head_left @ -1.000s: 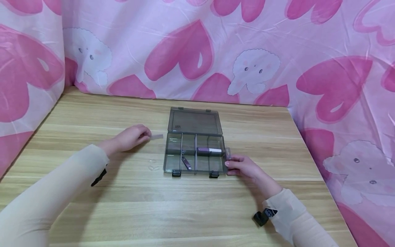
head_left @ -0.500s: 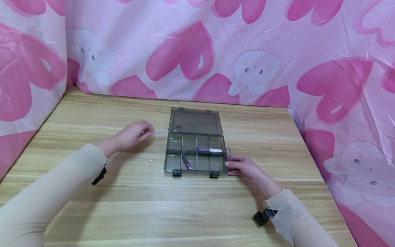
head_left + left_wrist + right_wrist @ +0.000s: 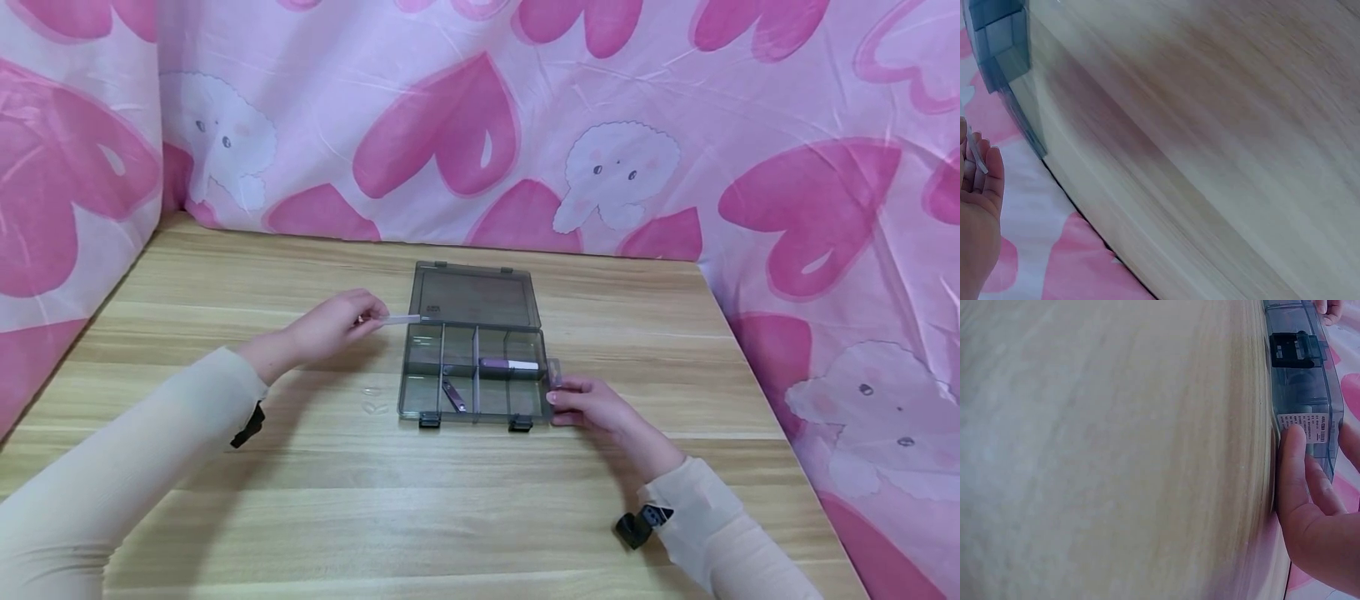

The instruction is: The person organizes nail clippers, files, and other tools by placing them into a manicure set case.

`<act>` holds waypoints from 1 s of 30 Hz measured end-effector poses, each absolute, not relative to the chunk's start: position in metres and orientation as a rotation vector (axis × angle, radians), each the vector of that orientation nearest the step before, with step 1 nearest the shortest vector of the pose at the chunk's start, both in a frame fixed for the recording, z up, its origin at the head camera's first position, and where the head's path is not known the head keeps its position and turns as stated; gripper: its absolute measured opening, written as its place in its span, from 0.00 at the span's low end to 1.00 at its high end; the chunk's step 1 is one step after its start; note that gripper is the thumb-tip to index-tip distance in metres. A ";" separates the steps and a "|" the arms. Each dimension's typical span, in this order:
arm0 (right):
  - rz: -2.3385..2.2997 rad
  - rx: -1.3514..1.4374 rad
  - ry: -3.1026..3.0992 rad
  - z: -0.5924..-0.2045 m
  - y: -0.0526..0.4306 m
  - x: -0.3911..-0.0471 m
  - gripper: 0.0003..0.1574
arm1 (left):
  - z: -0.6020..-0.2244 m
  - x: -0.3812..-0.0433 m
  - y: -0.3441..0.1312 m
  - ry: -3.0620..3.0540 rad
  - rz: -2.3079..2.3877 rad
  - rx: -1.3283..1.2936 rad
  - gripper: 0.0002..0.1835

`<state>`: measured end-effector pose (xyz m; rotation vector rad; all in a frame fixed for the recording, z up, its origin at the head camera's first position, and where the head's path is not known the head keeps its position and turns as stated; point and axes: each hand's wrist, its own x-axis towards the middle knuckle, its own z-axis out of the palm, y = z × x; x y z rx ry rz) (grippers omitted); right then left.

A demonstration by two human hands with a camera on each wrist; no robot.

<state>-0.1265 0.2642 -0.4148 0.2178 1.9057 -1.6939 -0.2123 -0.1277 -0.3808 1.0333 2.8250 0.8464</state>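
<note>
A smoky transparent compartment box (image 3: 476, 418) lies on the table with its lid (image 3: 480, 293) folded back. A purple-and-white tube (image 3: 510, 365) sits in a right-hand compartment, and a nail clipper (image 3: 453, 396) lies in a front middle one. My left hand (image 3: 330, 327) pinches a thin translucent strip (image 3: 402, 319), whose far end overlaps the lid's lower left corner in the head view. My right hand (image 3: 596, 406) grips the box's front right corner; in the right wrist view its thumb (image 3: 1295, 447) lies over a white printed label (image 3: 1313, 428).
Small clear pieces (image 3: 373, 408) lie on the wooden table (image 3: 420, 517) left of the box. Another small clear piece (image 3: 554, 372) stands by the box's right wall. A pink heart-patterned cloth (image 3: 322, 108) rises behind and at both sides.
My left hand has moved right and slightly away from me with the strip, from left of the box to the lid's corner. The right hand and box stay in place.
</note>
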 end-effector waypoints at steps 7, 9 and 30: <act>-1.728 0.209 1.880 -0.416 0.265 -0.126 0.33 | -0.375 -0.208 -0.112 2.778 0.867 1.076 0.07; -1.732 0.208 1.874 -0.416 0.265 -0.126 0.33 | -0.373 -0.206 -0.106 2.768 0.868 1.092 0.07; -1.716 0.321 1.891 -0.416 0.263 -0.132 0.26 | -0.367 -0.190 -0.060 2.627 0.813 1.224 0.06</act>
